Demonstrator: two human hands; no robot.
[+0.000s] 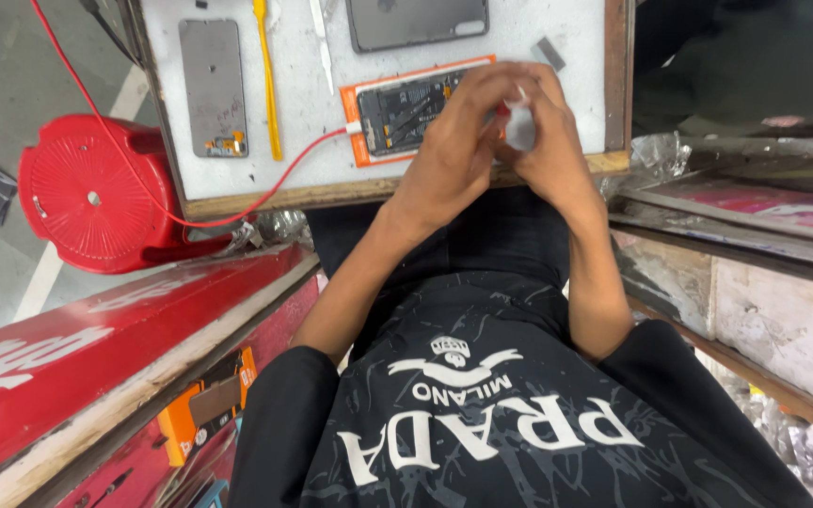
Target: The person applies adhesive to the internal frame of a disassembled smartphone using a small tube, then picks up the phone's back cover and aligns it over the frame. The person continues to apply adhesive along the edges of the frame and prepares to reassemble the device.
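Observation:
My left hand (458,132) and my right hand (552,141) meet above the near edge of a white work board (303,103). Together they pinch a small white wad (522,124), perhaps tissue or cloth; most of it is hidden by the fingers. Just under the hands lies an opened phone in an orange frame (397,108), its circuit side up, with a red cable (265,193) plugged into its left end.
On the board lie a grey phone back panel (213,87), a yellow pry tool (267,80), a dark tablet-like slab (416,21) and a small grey chip (549,53). A red stool (96,193) stands left. Red counter at lower left; wooden shelves right.

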